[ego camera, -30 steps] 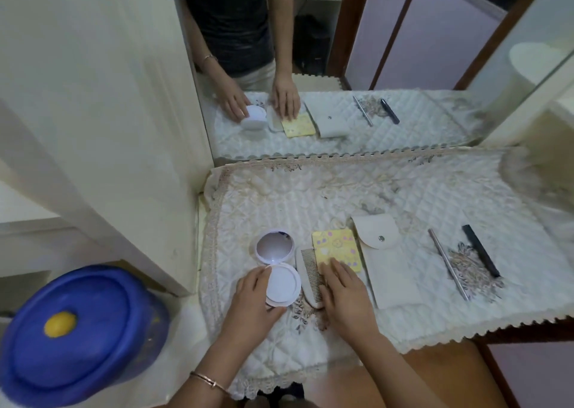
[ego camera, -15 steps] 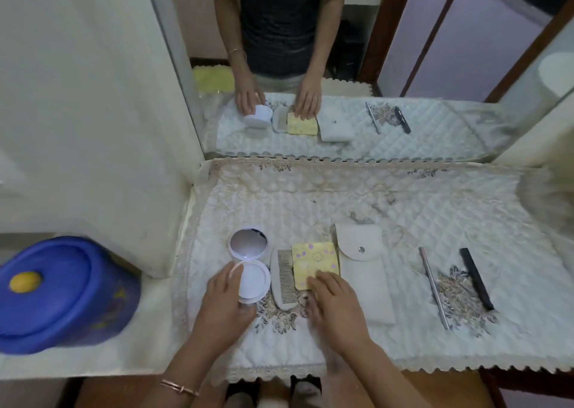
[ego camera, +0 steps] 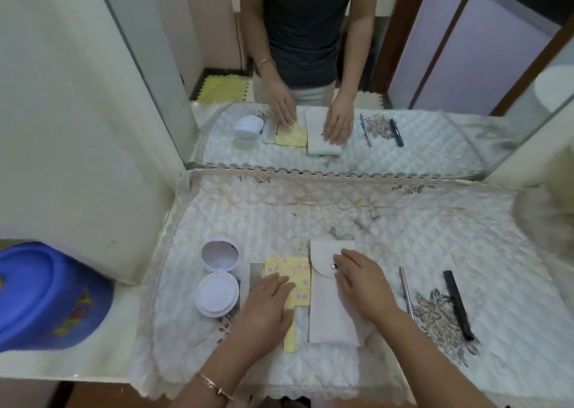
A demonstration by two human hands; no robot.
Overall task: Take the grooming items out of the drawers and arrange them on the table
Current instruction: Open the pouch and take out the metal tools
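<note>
On the quilted table cover lie an open white compact mirror, a white comb, a yellow dotted hand mirror with its handle toward me, a white snap pouch, a thin metal stick and a black comb. My left hand rests flat on the yellow mirror and hides most of the white comb. My right hand lies flat on the white pouch beside its snap.
A large wall mirror stands behind the table and reflects my arms and the items. A white cabinet side rises at the left. A blue lidded tub sits low at the left.
My left hand left the compact and now lies on the yellow mirror. My right hand shifted from the yellow mirror onto the white pouch. The camera view moved closer and leftward.
</note>
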